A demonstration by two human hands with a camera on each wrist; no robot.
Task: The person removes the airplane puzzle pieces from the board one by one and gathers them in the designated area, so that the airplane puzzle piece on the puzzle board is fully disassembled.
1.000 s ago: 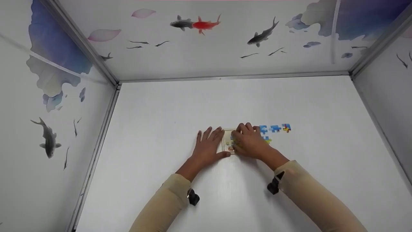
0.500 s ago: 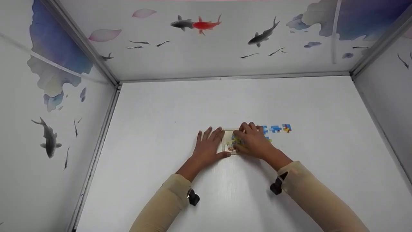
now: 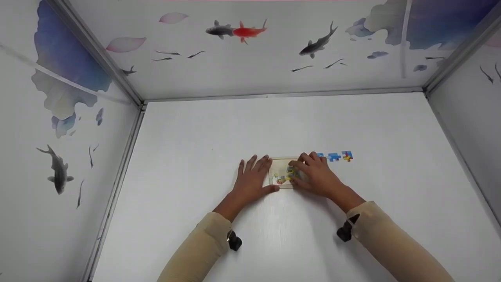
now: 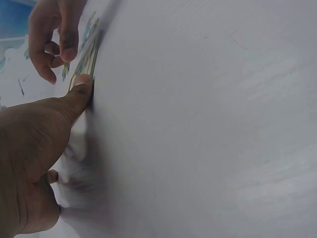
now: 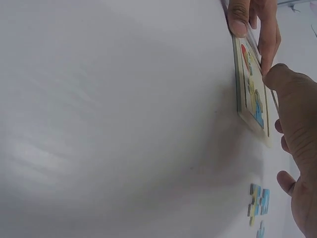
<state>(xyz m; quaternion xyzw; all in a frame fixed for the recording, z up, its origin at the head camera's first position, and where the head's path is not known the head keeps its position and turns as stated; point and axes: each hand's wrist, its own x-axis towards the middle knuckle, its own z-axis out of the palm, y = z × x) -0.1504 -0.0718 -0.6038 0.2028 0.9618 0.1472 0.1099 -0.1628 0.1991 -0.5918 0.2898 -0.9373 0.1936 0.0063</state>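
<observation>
My left hand (image 3: 252, 184) lies spread along the left side of a shallow wooden puzzle tray (image 3: 280, 164), its thumb on the near edge. Over the right part of the tray is my right hand (image 3: 321, 176), fingers bent down with blue and yellow puzzle pieces (image 3: 291, 172) between thumb and fingertips. More pieces (image 3: 280, 179) with red and yellow print lie in the tray's near left corner. In the right wrist view, joined blue and yellow pieces (image 5: 257, 109) sit along the tray's near wall. My right palm hides the tray's right end in the head view.
Several loose blue puzzle pieces (image 3: 334, 157) lie in a row on the white table (image 3: 219, 129), right of the tray. In the right wrist view, loose pieces (image 5: 254, 203) lie beyond the tray's end. Walls with painted fish (image 3: 319, 41) enclose the table.
My right hand has slid right across the tray, with the blue and yellow pieces between its fingers shifting along. More bare tray shows on the left. The left hand stays put.
</observation>
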